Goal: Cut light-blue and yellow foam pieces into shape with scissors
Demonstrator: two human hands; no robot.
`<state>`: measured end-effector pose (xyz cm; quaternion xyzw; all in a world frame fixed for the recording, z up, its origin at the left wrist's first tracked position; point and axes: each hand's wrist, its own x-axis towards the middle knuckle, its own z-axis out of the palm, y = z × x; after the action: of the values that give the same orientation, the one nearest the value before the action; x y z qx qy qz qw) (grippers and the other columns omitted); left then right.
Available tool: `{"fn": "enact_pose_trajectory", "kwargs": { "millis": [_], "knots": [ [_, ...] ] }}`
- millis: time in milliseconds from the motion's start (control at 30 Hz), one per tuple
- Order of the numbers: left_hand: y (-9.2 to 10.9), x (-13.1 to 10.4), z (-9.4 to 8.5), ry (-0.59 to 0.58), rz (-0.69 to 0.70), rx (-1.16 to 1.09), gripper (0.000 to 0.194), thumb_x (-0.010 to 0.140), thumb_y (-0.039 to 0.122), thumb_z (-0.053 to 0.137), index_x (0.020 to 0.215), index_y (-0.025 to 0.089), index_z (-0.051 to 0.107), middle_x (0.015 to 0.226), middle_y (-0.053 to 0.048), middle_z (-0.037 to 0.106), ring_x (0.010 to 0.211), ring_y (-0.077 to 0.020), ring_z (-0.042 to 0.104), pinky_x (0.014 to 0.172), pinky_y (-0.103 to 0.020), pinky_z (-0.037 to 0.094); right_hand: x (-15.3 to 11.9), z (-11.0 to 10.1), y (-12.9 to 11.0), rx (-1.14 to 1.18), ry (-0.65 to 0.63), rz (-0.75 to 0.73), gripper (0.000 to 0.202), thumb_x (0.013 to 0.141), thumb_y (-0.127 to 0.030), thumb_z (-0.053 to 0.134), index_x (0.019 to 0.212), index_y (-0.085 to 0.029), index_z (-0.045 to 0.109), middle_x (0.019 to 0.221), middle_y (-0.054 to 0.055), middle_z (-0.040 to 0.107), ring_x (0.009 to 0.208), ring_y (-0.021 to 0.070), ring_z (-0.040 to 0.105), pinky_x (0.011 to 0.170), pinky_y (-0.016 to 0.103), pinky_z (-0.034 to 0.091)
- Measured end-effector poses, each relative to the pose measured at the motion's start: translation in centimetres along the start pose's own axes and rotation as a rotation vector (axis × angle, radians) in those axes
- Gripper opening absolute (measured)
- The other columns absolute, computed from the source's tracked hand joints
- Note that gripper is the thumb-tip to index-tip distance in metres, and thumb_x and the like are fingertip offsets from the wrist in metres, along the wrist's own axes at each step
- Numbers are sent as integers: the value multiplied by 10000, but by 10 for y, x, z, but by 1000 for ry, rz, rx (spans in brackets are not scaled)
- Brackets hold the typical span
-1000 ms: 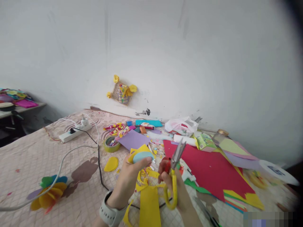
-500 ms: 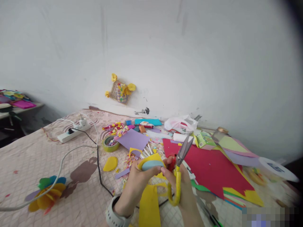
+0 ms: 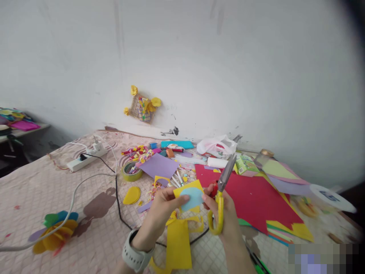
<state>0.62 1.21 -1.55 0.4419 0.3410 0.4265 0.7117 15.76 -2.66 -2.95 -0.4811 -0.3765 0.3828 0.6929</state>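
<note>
Pinched between the thumb and fingers of the left hand (image 3: 161, 201) is a light blue paper circle (image 3: 193, 197), backed by a yellow paper piece (image 3: 186, 189) that shows above and beside it; both are held up above the table in front of the person, slightly tilted toward the camera. Clasped in the right hand (image 3: 225, 217) are scissors (image 3: 220, 198) with yellow loop handles and a red pivot, the grey blades pointing up and away to the right, seemingly closed, just beside the right edge of the circle. A grey watch (image 3: 134, 257) is worn on the left wrist. Below the hands a longer yellow paper strip (image 3: 178, 243) is seen lying on the pink quilted cloth (image 3: 42, 190). A large red sheet (image 3: 256, 201) is spread to the right of the scissors, with yellow and green sheets under its lower edge. Further back a purple sheet (image 3: 158, 166), a roll of green tape (image 3: 131, 172) and scattered paper scraps are found. A white power strip (image 3: 85, 160) lies at the far left near the wall, and a paper flower (image 3: 53, 232) rests at the near left
</note>
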Motion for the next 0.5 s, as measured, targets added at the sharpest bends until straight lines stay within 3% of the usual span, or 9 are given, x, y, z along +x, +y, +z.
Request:
{"fn": "enact_pose_trajectory", "kwargs": {
  "millis": [300, 400, 500],
  "knots": [
    [-1, 4, -8, 55, -17, 79, 205, 622, 280, 752, 561, 136, 620, 509, 15, 587, 478, -88, 490, 510, -205, 375, 3, -6, 4, 67, -18, 65, 211, 659, -225, 740, 776, -214, 566, 683, -54, 572, 529, 96, 499, 511, 209, 427],
    [3, 4, -11, -32, -19, 144, 169, 628, 258, 735, 583, 131, 633, 534, 14, 586, 501, -90, 489, 520, -201, 369, 3, -7, 0, 57, -32, 72, 233, 647, -220, 752, 780, -214, 562, 685, -53, 570, 543, 93, 494, 516, 197, 421],
    [6, 4, -16, -204, -44, 304, 145, 628, 221, 722, 575, 132, 621, 512, 42, 524, 480, -74, 432, 480, -187, 313, 3, -9, -7, -67, -142, 68, 256, 637, -237, 755, 793, -208, 555, 692, -35, 568, 562, 112, 505, 511, 211, 424]
  ]
}}
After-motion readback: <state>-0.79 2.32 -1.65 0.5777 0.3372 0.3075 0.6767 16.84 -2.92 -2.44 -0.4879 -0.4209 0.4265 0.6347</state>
